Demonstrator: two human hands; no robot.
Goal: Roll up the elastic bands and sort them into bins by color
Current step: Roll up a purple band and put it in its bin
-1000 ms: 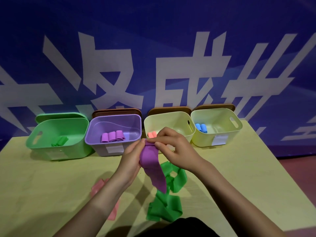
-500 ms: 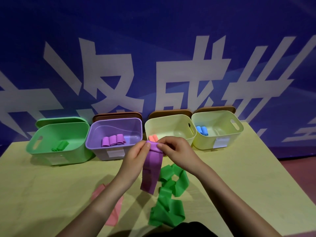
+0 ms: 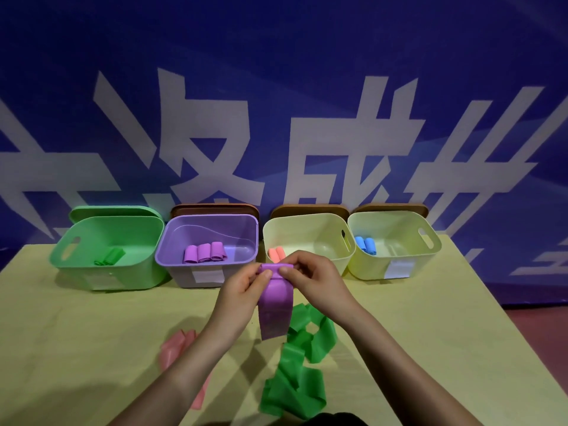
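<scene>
**Purple band half rolled above the middle of the tabletop**

Along the far edge of the tabletop point(image 3: 76, 333) stand four bins. From the left: the green bin point(image 3: 107, 250) holds green rolls point(image 3: 110, 259), the purple bin point(image 3: 209, 247) holds three purple rolls point(image 3: 204, 253), the first cream bin point(image 3: 307, 241) holds pink rolls point(image 3: 276, 254), and the second cream bin point(image 3: 395, 241), near the far right corner, holds blue rolls point(image 3: 365, 245).

Toward the near edge, a loose pink band point(image 3: 178, 352) lies flat, partly hidden by the left forearm. The left hand point(image 3: 242, 287) and right hand point(image 3: 313, 278) both pinch the rolled top of the purple band point(image 3: 275, 305), held over the tabletop's middle just in front of the purple and first cream bins. The roll's axis runs left to right; the unrolled tail hangs straight down, its long axis vertical. A crumpled green band point(image 3: 295, 379) sprawls below it, reaching the near edge.
</scene>
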